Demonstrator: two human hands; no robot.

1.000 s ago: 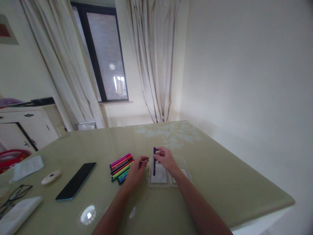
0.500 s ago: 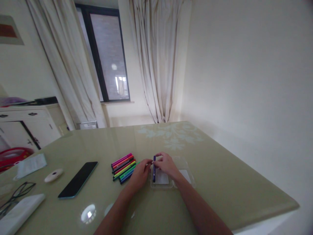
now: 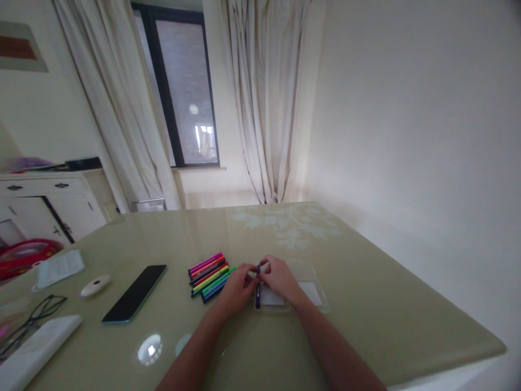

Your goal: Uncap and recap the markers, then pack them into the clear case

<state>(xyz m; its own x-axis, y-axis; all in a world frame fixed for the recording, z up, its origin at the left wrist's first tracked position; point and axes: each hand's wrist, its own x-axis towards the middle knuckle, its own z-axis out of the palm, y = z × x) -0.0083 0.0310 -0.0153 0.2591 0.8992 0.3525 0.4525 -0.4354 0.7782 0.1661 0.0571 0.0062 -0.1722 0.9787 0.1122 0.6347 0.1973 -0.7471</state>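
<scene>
A dark purple felt-tip pen (image 3: 258,296) stands lengthwise along the left side of an open clear plastic case (image 3: 272,308). My right hand (image 3: 278,278) pinches its upper part from the right, fingertips closed round it. From the left, my left hand (image 3: 239,285) has its thumb and curled fingers against the same upper part. White card shows inside both halves of the case; the right forearm covers its middle. Just left of my left hand lies a row of coloured felt-tip pens (image 3: 209,274), pink, orange, red, black, yellow, green and blue, partly behind that hand.
Left on the glossy table (image 3: 366,304) are a black phone (image 3: 135,294), a white oval object (image 3: 95,285), a face mask (image 3: 61,269), eyeglasses (image 3: 43,309) and a long white object (image 3: 40,350). A wall (image 3: 415,136) borders the table's right side.
The pen sits slightly lower, along the case's left side. My left fingers have come in against its upper part, beside my right fingertips. The view has shifted a little.
</scene>
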